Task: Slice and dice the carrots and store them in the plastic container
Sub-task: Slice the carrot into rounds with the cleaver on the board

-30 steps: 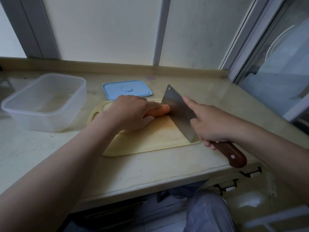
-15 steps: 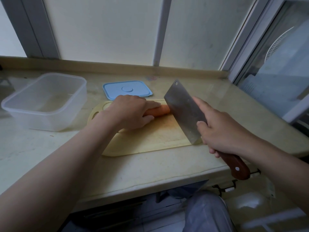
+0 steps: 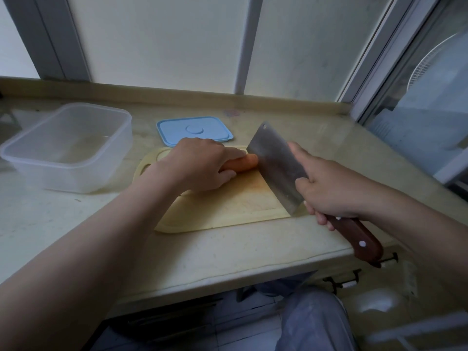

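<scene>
The carrot (image 3: 240,163) lies across the far part of the yellow cutting board (image 3: 228,209), most of its length covered by the left hand (image 3: 200,168), whose grip is closed down over it, pinning it to the board with only the orange end showing. The cleaver (image 3: 276,163) stands with its blade against that exposed end; the right hand (image 3: 326,188) has a full closed grip at the top of the wooden handle, forefinger laid along the blade's side. This looks like the first slicing cuts, as no pieces show on the board. The next move calls for a straight downward press, with the left fingertips kept tucked back from the edge. The clear plastic container (image 3: 68,148) sits empty on the surface to the left, well apart from the board, its blue lid (image 3: 195,130) lying just behind the board. Nothing blocks the way to the container.
</scene>
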`<control>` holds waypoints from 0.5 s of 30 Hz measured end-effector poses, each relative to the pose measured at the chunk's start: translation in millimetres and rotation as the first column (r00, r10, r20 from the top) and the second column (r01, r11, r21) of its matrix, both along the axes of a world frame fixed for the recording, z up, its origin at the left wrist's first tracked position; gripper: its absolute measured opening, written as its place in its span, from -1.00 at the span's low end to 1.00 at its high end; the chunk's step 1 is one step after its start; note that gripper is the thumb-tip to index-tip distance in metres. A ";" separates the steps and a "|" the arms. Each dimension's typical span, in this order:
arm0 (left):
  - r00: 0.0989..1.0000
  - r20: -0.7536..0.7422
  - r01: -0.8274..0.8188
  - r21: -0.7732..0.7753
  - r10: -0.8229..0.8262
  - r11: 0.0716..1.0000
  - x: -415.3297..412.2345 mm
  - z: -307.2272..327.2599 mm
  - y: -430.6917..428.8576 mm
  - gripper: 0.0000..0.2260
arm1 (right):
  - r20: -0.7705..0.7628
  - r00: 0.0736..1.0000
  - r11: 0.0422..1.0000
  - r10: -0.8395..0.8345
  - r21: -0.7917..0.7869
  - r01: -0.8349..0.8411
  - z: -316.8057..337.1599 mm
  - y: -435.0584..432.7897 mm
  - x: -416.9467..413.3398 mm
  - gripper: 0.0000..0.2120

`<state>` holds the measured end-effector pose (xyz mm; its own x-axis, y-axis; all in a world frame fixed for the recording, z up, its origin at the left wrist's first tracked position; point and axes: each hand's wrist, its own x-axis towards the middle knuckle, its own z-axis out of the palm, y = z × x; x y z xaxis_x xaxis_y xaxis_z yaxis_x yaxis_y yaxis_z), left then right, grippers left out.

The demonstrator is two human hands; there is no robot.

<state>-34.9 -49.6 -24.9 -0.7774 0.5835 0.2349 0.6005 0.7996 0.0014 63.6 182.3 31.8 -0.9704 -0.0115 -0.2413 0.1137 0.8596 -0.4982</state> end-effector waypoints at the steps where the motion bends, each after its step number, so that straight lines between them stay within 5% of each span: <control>1: 1.000 -0.002 0.002 0.003 -0.002 1.000 0.2 -0.5 0.1 -0.57 | 0.015 1.000 1.000 0.003 0.002 -0.003 -1.3 -2.3 -4.7 -0.26; 15: 1.000 0.014 -0.011 -0.012 0.011 1.000 1.1 1.0 -1.0 -0.57 | -0.187 0.982 1.000 -0.011 -0.016 0.008 -10.4 -1.7 20.6 -0.32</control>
